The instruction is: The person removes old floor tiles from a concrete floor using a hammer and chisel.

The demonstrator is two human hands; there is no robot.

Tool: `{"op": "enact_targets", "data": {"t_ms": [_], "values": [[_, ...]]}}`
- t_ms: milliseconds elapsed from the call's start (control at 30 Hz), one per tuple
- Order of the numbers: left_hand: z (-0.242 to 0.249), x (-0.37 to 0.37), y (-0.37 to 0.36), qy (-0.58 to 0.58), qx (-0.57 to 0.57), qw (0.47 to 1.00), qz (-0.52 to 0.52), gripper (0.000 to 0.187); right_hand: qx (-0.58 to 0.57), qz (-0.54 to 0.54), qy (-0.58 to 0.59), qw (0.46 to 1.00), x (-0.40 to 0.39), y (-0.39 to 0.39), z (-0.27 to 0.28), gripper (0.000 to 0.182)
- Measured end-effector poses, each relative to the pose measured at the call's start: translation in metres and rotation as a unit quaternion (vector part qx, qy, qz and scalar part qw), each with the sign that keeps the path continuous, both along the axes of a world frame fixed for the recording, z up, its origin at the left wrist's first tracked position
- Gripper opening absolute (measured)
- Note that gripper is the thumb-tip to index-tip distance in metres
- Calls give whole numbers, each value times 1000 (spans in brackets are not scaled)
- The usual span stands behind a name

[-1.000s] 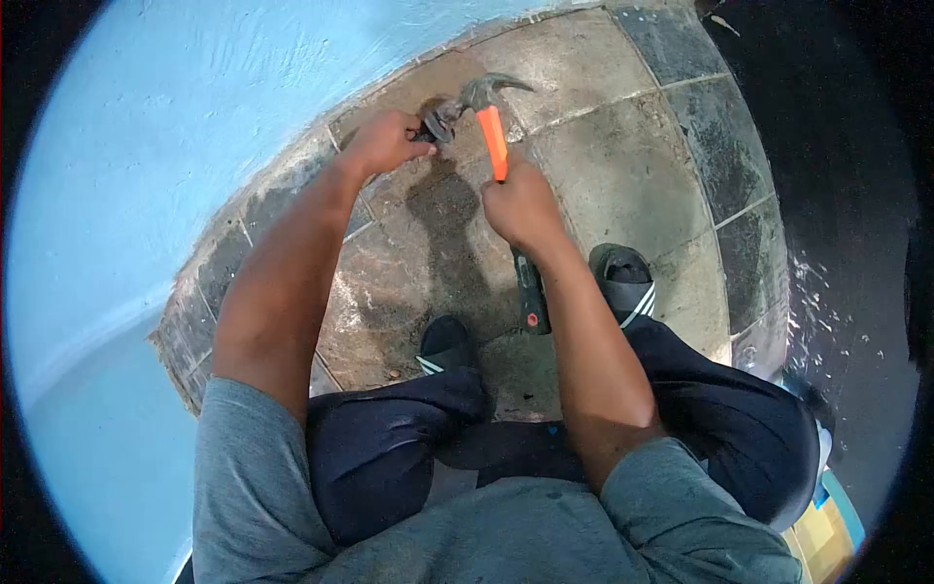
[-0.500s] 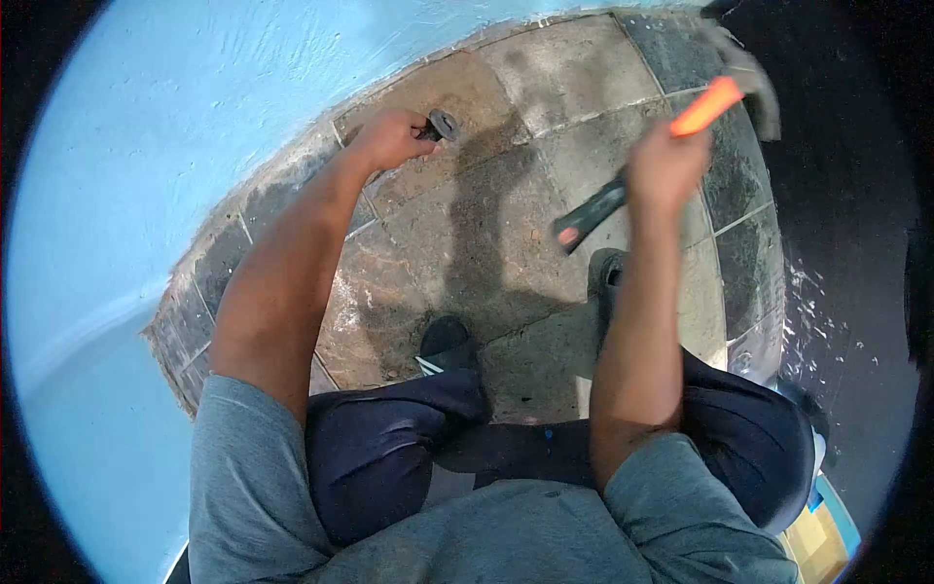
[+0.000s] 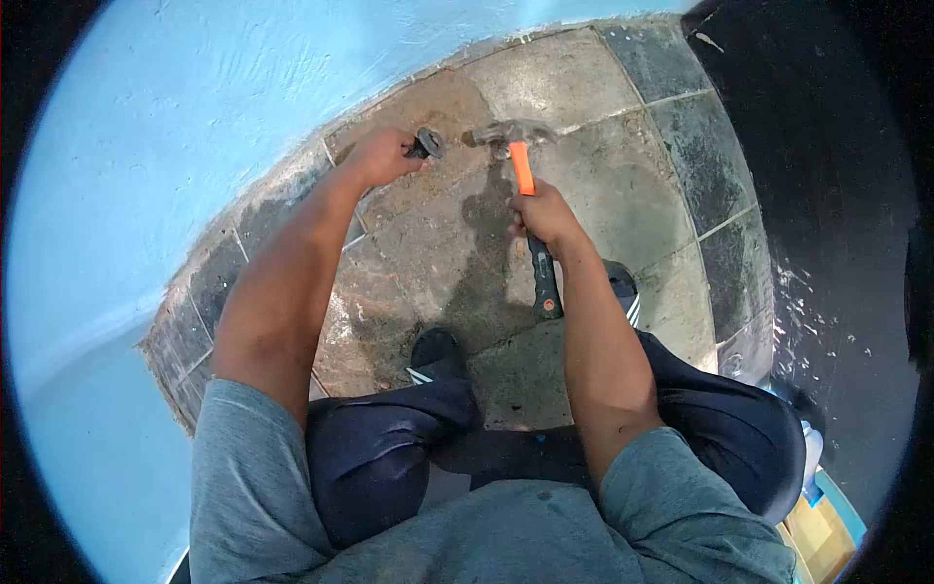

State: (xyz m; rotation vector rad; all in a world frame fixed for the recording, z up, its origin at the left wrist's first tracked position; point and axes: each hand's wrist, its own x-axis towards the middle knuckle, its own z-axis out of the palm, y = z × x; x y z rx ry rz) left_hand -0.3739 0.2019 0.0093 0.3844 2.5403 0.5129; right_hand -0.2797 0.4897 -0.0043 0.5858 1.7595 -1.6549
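My right hand (image 3: 547, 216) is wrapped round the orange and black handle of a claw hammer (image 3: 522, 167). The hammer's metal head is just right of a dark tool (image 3: 428, 144) with a round, flat grey top, probably a chisel with a guard. My left hand (image 3: 381, 158) grips that tool near the blue wall, over a brown, worn floor tile (image 3: 428, 102). A small gap shows between the hammer head and the tool. The tool's lower end is hidden.
A light blue wall (image 3: 195, 127) curves along the left and top. Grey and dark tiles (image 3: 681, 136) cover the floor, with a black surface (image 3: 846, 195) at the right. My two sandalled feet stand on the tiles. A yellow and blue box (image 3: 827, 526) is at the lower right.
My right hand has swung the hammer left and down from the upper right, bringing its head beside the tool. My left hand and the tool have shifted slightly left and down in view.
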Motion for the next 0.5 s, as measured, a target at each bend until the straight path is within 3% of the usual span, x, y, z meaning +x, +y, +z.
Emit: {"op": "enact_targets", "data": {"t_ms": [100,200,300,500], "values": [[-9,1,-5,18,10,1000,7,36,-195,-142,-100,965,13,-9,1,20],[-14,2,-7,16,28,999,16,36,-283,-215,-160,921,24,-25,-3,18],[1,1,-2,-15,14,1000,19,36,-331,-230,-181,897,45,-40,-32,20],[-4,1,-3,10,16,1000,5,37,-274,-241,-167,916,47,-48,-40,22]]}}
